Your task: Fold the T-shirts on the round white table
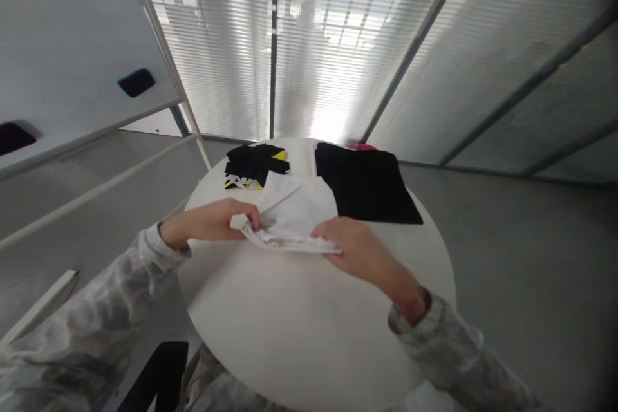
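Note:
A white folded garment (297,212) lies on the round white table (299,328), held at its near edge by both hands. My left hand (222,219) is closed, pinching the garment's left corner. My right hand (355,248) grips the right end of the same folded edge, fingers curled over the cloth. Both sleeves are pale and mottled.
A black folded garment (367,183) lies on the table's far right, with something red (365,147) behind it. A black, yellow and white garment (253,167) sits at the far left. A white board on a stand (72,45) stands left; frosted glass walls rise behind.

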Motion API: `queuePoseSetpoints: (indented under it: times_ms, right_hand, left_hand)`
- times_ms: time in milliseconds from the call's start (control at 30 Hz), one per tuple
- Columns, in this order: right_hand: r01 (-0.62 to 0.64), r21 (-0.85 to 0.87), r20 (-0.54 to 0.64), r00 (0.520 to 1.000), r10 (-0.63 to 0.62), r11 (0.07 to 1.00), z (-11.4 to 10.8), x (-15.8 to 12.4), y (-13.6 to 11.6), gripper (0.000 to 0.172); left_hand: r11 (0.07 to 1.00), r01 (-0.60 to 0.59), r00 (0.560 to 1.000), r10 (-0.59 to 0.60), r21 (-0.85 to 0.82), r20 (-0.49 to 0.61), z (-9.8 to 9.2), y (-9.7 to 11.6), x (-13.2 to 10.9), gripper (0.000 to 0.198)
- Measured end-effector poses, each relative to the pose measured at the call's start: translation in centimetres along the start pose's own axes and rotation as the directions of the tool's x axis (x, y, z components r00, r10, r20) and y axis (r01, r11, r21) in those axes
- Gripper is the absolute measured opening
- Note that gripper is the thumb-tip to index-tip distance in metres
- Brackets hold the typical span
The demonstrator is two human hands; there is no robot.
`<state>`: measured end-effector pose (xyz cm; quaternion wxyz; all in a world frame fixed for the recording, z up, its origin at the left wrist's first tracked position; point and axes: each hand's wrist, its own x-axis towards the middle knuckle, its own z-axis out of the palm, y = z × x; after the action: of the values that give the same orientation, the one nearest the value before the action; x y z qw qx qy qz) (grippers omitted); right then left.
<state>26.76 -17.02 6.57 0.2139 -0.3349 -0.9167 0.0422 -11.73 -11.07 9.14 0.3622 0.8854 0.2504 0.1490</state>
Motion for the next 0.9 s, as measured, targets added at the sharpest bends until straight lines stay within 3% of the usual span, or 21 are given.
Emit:
queuePoseSetpoints:
  times_ms: [100, 200, 267, 333, 400, 467, 567, 667, 767, 900]
  right_hand:
    - [0.035, 0.139, 0.131, 0.99, -0.053, 0.99, 3.8, -3.9, -1.5, 0.019]
    - [-0.025, 0.236, 0.12, 0.993, -0.003, 0.971, 4.0, -5.4, -2.1, 0.019]
    - [-0.053, 0.26, 0.102, 0.994, 0.027, 0.964, 3.2, -4.9, -1.8, 0.019]
    - [-0.067, 0.256, 0.07, 0.996, 0.051, 0.964, 2.8, -3.6, -1.3, 0.019]
    - [-0.093, 0.226, 0.007, 0.996, 0.094, 0.97, 3.5, -2.0, -0.7, 0.026]
    - [-0.14, 0.159, -0.051, 0.987, 0.149, 0.977, 5.2, -0.8, -0.3, 0.041]
    - [-0.199, 0.044, -0.021, 0.979, 0.2, 0.979, 8.4, -0.5, 0.1, 0.072]
    - [-0.235, -0.02, 0.056, 0.97, 0.236, 0.972, 10.2, -1.5, 0.3, 0.083]
    - [-0.258, -0.053, 0.098, 0.96, 0.262, 0.965, 10.2, -2.4, 0.6, 0.084]
    - [-0.261, -0.055, 0.133, 0.955, 0.266, 0.964, 9.3, -2.7, 0.1, 0.087]
  left_hand:
    - [0.987, 0.143, 0.972, -0.128, -0.067, 0.197, 3.6, -0.6, -1.9, 0.019]
    - [0.962, 0.202, 0.954, -0.15, -0.184, 0.259, 4.5, 0.1, -2.5, 0.02]
    - [0.965, 0.163, 0.975, -0.127, -0.204, 0.18, 4.1, 0.8, -1.7, 0.022]
    - [0.985, 0.099, 0.995, -0.102, -0.141, -0.017, 3.9, 1.0, 0.0, 0.026]
    - [0.998, 0.069, 0.967, -0.066, 0.006, -0.246, 4.7, 0.5, 2.1, 0.031]
    - [0.981, 0.081, 0.932, -0.011, 0.178, -0.363, 6.5, -0.6, 4.0, 0.042]
    - [0.934, 0.068, 0.953, 0.043, 0.35, -0.3, 10.2, -2.9, 5.5, 0.06]
    - [0.895, 0.116, 0.968, -0.006, 0.43, -0.251, 12.6, -4.7, 5.0, 0.074]
    - [0.874, 0.171, 0.961, -0.046, 0.456, -0.271, 13.0, -5.3, 3.6, 0.076]
    - [0.887, 0.198, 0.94, -0.052, 0.417, -0.336, 11.7, -4.6, 2.7, 0.067]
